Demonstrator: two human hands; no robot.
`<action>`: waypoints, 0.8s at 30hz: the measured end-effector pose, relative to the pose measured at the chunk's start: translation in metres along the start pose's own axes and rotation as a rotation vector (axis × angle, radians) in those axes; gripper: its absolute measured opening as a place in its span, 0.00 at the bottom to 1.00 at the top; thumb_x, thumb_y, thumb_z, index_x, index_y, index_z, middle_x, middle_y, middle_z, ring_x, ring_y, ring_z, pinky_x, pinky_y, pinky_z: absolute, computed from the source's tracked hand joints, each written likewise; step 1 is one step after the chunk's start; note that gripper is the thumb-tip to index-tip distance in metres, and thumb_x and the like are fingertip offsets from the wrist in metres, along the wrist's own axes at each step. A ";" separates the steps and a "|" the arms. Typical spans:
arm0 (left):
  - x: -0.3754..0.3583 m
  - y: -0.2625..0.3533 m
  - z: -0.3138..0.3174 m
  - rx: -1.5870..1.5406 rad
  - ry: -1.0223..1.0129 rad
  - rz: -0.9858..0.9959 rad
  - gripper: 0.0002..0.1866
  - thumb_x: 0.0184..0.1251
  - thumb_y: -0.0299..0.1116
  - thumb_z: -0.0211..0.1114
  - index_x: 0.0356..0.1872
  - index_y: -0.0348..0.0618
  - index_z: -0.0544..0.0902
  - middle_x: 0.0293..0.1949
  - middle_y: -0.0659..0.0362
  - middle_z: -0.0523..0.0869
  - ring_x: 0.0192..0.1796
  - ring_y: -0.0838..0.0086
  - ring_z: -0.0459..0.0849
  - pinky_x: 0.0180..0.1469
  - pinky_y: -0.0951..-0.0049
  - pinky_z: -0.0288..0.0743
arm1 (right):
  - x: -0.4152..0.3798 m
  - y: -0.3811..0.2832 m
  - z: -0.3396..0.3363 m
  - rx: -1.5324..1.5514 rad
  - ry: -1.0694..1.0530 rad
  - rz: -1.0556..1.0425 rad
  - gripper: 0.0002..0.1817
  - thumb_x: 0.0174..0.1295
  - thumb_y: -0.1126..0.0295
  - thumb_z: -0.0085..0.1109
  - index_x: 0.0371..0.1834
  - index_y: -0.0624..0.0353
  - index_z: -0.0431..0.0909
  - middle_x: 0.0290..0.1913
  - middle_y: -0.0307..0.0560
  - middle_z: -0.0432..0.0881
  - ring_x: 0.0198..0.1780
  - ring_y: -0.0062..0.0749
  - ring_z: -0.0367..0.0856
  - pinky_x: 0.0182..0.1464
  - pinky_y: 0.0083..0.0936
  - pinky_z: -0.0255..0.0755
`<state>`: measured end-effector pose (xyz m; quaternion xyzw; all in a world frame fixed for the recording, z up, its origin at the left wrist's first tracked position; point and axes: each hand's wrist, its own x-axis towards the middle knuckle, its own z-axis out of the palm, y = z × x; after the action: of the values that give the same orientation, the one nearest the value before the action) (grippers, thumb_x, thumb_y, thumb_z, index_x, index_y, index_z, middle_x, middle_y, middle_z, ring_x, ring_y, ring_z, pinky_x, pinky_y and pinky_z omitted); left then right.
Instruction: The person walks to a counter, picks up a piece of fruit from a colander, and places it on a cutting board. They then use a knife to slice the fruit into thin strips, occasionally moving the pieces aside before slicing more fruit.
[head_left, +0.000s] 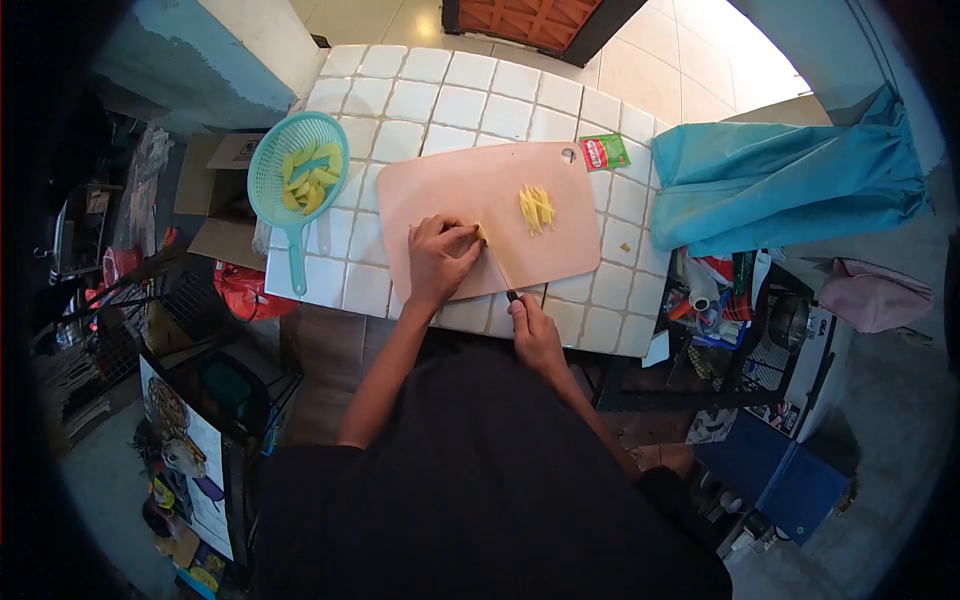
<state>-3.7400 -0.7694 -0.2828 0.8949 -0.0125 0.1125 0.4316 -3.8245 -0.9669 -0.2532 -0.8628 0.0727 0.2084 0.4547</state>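
A pink cutting board [430,185] lies on a white tiled counter. Bunched fingertips of my left hand [442,255] press a small pale yellow piece of food [481,232] onto the board; they hide most of it. My right hand [538,332] grips the dark handle of a knife [503,273] at the board's near edge. The thin blade points away from me, its tip side beside the left fingertips. To the right of the blade rests a small pile of thin yellow strips [536,210].
A turquoise handled colander [295,245] with yellow-green wedges [311,180] stands at the counter's left. A red and green packet [604,152] touches the board's far right corner. A teal cloth [780,185] drapes over the right side. A crumb [625,246] lies on the tiles [480,75].
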 end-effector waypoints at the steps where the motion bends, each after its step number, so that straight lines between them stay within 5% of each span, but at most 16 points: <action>1: 0.000 0.000 0.000 0.021 -0.002 0.005 0.13 0.53 0.33 0.78 0.41 0.46 0.92 0.43 0.61 0.85 0.51 0.66 0.82 0.58 0.60 0.67 | 0.000 0.001 0.002 -0.013 0.011 -0.019 0.18 0.82 0.55 0.43 0.46 0.59 0.72 0.32 0.70 0.82 0.39 0.75 0.80 0.40 0.64 0.67; 13: 0.001 0.000 0.000 -0.003 -0.016 0.007 0.12 0.53 0.35 0.78 0.39 0.46 0.91 0.42 0.60 0.84 0.51 0.64 0.82 0.58 0.59 0.67 | 0.001 -0.010 0.004 -0.328 0.031 0.049 0.20 0.82 0.52 0.38 0.47 0.58 0.70 0.30 0.73 0.82 0.37 0.78 0.81 0.40 0.69 0.70; 24: 0.003 0.002 -0.001 0.025 -0.004 0.027 0.12 0.54 0.36 0.78 0.39 0.48 0.90 0.42 0.62 0.84 0.51 0.65 0.81 0.57 0.61 0.67 | -0.004 -0.004 -0.002 -0.287 0.055 0.092 0.20 0.82 0.52 0.40 0.46 0.57 0.73 0.33 0.72 0.84 0.40 0.77 0.82 0.42 0.68 0.71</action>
<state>-3.7378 -0.7695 -0.2804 0.9003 -0.0242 0.1166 0.4186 -3.8266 -0.9664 -0.2474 -0.9200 0.0942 0.2137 0.3146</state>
